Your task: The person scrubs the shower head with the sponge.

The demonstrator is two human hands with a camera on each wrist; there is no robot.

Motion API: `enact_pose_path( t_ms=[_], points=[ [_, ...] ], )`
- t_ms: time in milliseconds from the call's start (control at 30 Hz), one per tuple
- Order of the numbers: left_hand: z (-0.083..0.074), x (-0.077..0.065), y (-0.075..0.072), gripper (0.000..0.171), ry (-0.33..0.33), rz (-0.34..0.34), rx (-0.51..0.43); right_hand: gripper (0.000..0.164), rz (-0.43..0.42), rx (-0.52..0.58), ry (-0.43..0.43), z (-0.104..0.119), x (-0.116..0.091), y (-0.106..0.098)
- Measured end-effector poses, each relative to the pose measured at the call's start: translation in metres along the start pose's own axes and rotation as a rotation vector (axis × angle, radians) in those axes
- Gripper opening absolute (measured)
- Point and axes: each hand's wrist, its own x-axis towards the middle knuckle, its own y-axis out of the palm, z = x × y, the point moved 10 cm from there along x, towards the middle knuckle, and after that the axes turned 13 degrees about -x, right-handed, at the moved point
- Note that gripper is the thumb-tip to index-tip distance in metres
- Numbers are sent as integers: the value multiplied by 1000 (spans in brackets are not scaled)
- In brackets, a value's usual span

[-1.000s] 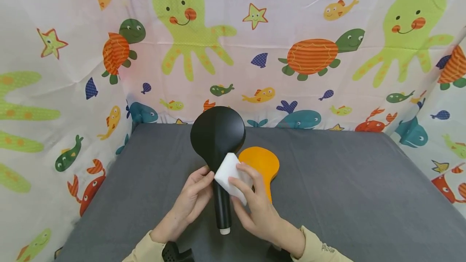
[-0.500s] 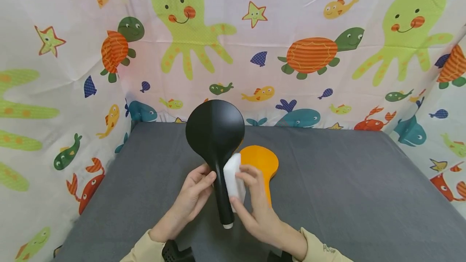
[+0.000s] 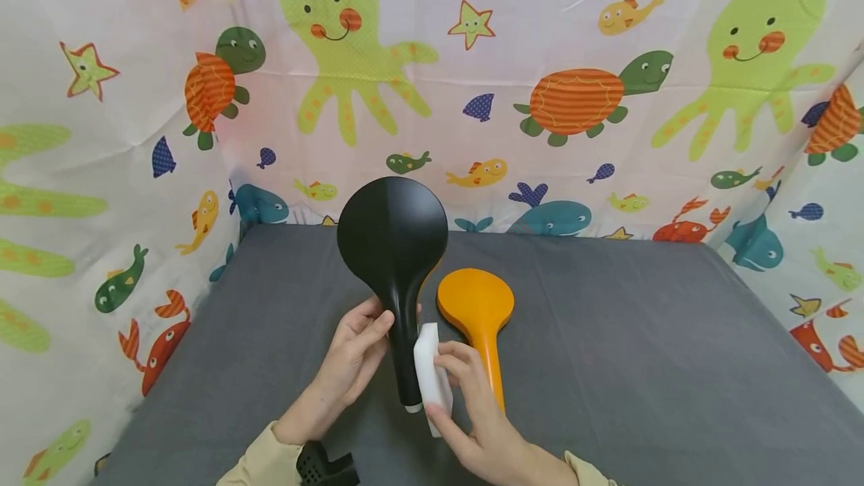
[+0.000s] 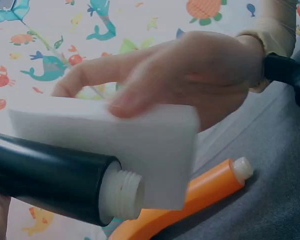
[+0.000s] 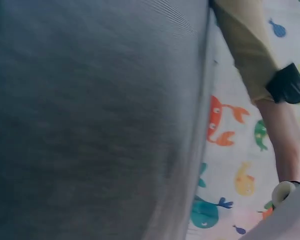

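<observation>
A black shower head [image 3: 393, 227] is held up by my left hand [image 3: 354, 351], whose thumb and fingers grip the upper handle. Its white threaded end [image 4: 129, 196] shows large in the left wrist view. My right hand [image 3: 482, 415] pinches a white sponge block [image 3: 432, 381] between thumb and fingers. The block lies along the right side of the lower handle. In the right wrist view only a corner of the sponge and the threaded end [image 5: 283, 193] show; the right hand's fingers are out of that view.
An orange shower head [image 3: 476, 298] lies on the grey cloth [image 3: 628, 351] just right of the hands. Behind and at both sides hangs a white curtain [image 3: 432, 96] printed with sea animals. A black wrist mount [image 3: 327, 465] sits at the left wrist.
The right hand has slid the sponge down the handle toward its threaded end, turning it edge-on. The black shower head has risen slightly and shifted left with the left hand.
</observation>
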Motion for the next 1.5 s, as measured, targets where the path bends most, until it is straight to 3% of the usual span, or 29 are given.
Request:
enact_pose_path(
  t_ms=[133,300,400,533,767,967,1067,1133,1233,1367,1500],
  points=[
    [3,-1,-1,32,-14,-1,15,46,-27,3,-15,-2,6,-4],
    [13,-4,-1,27,-39,-1,43,52,-133,-22,50,-14,28,-17],
    [13,-5,-4,26,-28,-37,38,53,-120,-57,34,-12,27,-15],
    [9,-3,-11,25,-11,-108,13,44,-57,-138,-76,1,13,-8],
    [12,-1,-30,23,-21,-247,-15,36,77,-386,-288,25,-16,-1],
    [19,-2,-49,27,-38,-331,41,46,296,-423,-322,26,-36,6],
    [25,-2,-58,35,-86,-367,87,54,389,-373,-260,18,-38,-1],
    [30,-3,-66,37,-135,-399,129,50,375,-363,-192,8,-33,-14],
    [36,-7,-78,38,-214,-445,182,45,263,-403,-26,-16,-23,-47],
    [44,-13,-90,38,-290,-474,240,47,102,-555,246,-55,-22,-92],
    [49,-16,-101,33,-325,-504,286,44,95,-709,438,-83,-38,-104]
  ],
)
